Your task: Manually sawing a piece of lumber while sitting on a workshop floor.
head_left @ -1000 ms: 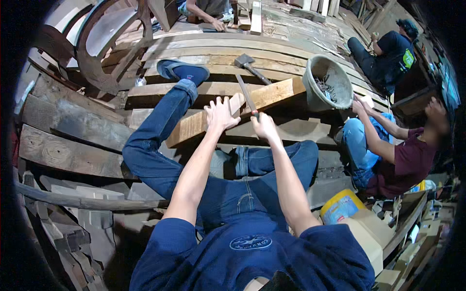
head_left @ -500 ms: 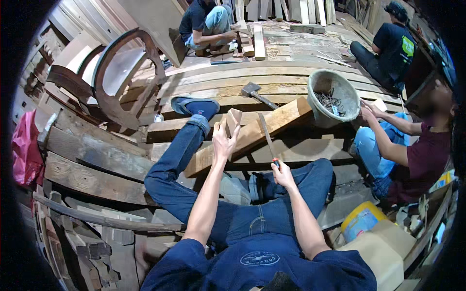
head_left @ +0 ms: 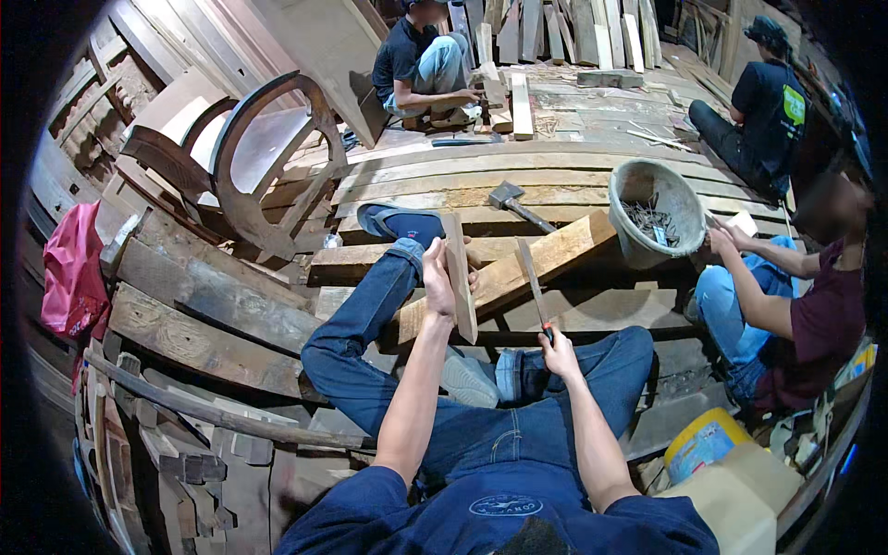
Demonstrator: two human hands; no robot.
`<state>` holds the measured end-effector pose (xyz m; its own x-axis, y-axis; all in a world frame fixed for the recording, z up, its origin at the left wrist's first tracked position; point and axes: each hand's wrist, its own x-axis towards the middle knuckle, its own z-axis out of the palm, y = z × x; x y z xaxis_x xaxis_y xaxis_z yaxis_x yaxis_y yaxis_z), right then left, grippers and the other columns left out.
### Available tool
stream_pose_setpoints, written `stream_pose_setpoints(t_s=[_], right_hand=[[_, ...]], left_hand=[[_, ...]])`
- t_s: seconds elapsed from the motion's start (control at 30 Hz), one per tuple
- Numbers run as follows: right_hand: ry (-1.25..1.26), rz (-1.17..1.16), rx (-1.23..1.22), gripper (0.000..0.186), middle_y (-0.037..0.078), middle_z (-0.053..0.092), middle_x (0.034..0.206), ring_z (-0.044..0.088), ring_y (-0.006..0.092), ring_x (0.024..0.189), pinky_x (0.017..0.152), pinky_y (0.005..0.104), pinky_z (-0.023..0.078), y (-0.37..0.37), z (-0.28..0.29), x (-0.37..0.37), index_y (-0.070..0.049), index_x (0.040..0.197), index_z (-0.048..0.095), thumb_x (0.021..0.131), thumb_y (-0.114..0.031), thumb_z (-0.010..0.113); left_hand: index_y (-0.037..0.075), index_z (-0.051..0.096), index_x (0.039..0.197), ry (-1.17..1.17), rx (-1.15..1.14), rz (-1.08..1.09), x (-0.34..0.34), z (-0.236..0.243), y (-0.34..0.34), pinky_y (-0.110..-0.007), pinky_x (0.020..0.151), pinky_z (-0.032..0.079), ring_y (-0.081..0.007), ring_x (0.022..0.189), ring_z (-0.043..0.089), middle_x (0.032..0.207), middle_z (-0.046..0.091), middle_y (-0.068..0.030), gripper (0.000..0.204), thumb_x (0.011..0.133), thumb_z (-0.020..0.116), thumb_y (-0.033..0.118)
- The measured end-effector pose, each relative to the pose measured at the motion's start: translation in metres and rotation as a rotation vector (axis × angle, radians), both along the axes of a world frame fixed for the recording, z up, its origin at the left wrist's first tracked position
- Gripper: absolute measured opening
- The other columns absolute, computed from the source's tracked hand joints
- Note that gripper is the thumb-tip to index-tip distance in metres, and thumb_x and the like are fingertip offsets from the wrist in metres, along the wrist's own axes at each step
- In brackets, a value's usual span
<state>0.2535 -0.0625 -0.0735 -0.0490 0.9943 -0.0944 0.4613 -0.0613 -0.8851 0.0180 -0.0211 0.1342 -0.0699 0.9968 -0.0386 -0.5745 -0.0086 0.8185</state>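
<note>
My left hand [head_left: 438,285] is closed round a short flat wooden piece [head_left: 459,277], held up on end with its long face toward the right. Fingertips show round its far side. In my right hand [head_left: 559,353] is a file [head_left: 532,279] with a long grey blade and a dark and orange handle. The blade points up and away, apart from the wooden piece. Beyond both hands a thick timber beam [head_left: 555,252] lies slantwise across the slats, its near end partly hidden behind the wooden piece.
A grey bucket [head_left: 625,233] with metal bits stands at the beam's far end, beside a hammer [head_left: 518,205]. One person [head_left: 777,305] sits close on the right; two others sit farther off. At left are a curved wooden frame [head_left: 227,176] and pink bag [head_left: 74,277].
My left hand has turned the wooden piece from nearly end-on to lengthwise. The file remains in my right hand at much the same slant. The whole view has shifted slightly.
</note>
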Motion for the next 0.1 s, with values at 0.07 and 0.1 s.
stream_pose_setpoints(t_s=[0.07,0.1], right_hand=[[-0.006,0.008,-0.043,0.033,0.027,0.064,0.081,0.067,0.0421,0.08,0.068,0.0463,0.049,0.0003,-0.003,0.0022,0.0,0.111,0.058,0.095,-0.029,0.058],[-0.009,0.022,-0.094,0.034,0.027,0.065,0.082,0.067,0.0415,0.082,0.069,0.0471,0.049,-0.0006,0.0034,0.0025,0.0,0.111,0.058,0.095,-0.03,0.059]], left_hand=[[0.005,0.055,0.117,0.05,-0.04,-0.005,-0.0021,-0.0006,-0.0011,-0.03,0.048,0.041,-0.0168,0.054,0.05,0.078,0.057,-0.0075,0.065,0.093,0.038,0.063],[0.007,0.056,0.117,0.085,-0.066,-0.009,-0.0046,-0.0047,-0.0022,-0.03,0.047,0.042,-0.0169,0.054,0.052,0.076,0.058,-0.0069,0.065,0.093,0.037,0.065]])
